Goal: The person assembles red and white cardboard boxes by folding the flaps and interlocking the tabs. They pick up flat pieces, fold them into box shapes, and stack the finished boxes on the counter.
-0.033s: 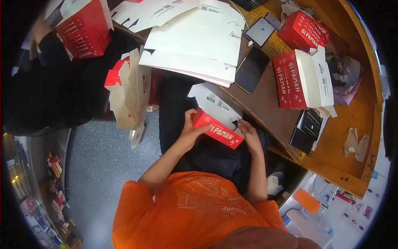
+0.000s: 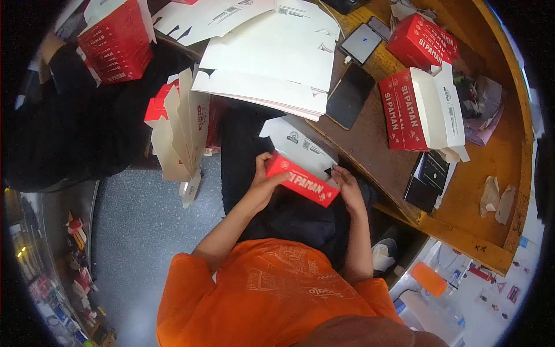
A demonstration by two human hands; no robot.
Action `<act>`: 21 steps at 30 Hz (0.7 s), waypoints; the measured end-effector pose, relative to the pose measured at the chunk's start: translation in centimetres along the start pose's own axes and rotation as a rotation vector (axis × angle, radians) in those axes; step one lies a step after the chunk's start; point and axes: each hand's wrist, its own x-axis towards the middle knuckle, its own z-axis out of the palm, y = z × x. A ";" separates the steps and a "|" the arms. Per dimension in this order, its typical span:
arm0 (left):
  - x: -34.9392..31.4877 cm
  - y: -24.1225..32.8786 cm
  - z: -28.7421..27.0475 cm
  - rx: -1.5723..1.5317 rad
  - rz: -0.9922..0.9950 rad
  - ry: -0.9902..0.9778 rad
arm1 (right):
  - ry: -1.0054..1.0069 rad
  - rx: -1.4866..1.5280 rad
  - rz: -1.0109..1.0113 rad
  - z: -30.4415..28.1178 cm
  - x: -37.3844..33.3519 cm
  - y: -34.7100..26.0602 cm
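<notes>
We have the red carton [image 2: 305, 184] over our lap, beside the worktop [image 2: 373, 141], its white lid [image 2: 300, 139] raised. Our left hand [image 2: 267, 184] grips its left end; our right hand [image 2: 348, 188] works the right corner, perhaps pinching a tab. Likely corner-folding; tucking calls for firm left support.

The person is wearing an orange T-shirt [image 2: 254, 309] with short, plain sleeves [image 2: 184, 274]; a pale line drawing [image 2: 283, 263] and lettering [image 2: 321, 292] are running across its front, and black trousers [image 2: 292, 220] are showing beyond it.
</notes>
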 end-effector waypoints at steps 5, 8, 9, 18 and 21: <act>0.1 -0.7 -2.0 -0.299 -0.132 0.002 | 0.120 -0.197 -0.058 -0.9 -0.4 1.0; 0.5 -0.8 -3.3 -0.422 -0.233 -0.013 | 0.134 -0.173 -0.058 -1.0 -2.8 -2.8; 0.6 -0.8 -3.4 -0.452 -0.271 -0.022 | 0.108 -0.212 -0.066 -1.4 -3.2 -3.2; 0.1 2.7 0.4 1.102 0.309 -0.500 | 0.127 -0.013 -0.141 -2.6 -7.4 -5.3; -0.7 1.6 3.6 1.260 0.072 -0.604 | 0.088 0.028 -0.142 -1.8 -8.1 -6.4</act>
